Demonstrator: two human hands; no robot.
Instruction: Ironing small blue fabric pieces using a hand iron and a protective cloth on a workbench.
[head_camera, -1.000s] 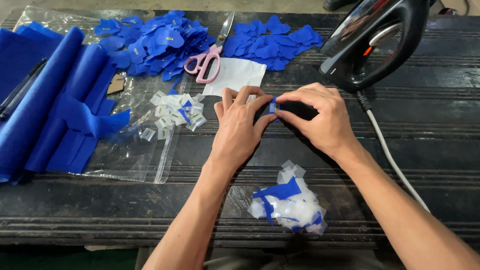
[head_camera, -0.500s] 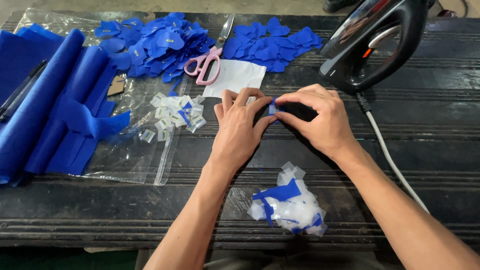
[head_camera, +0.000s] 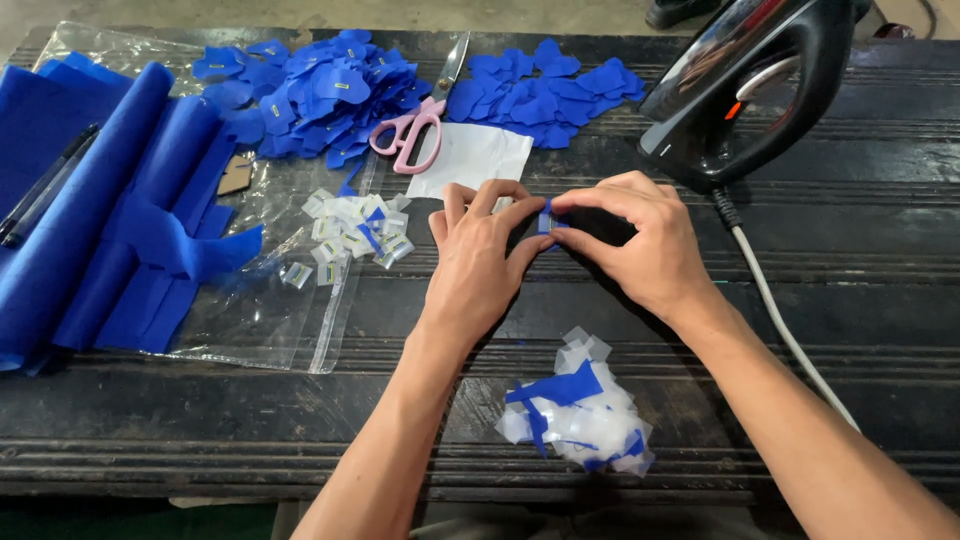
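My left hand and my right hand meet over the dark ribbed table. Between their fingertips they pinch a small blue fabric piece, mostly hidden by the fingers. A little heap of small white tabs lies on a clear plastic bag just left of my left hand. Near the front edge, between my forearms, sits a pile of white and blue scraps.
A black iron stands at the back right, its grey cord running along my right forearm. Pink-handled scissors and a white paper lie among cut blue pieces. Blue fabric rolls fill the left.
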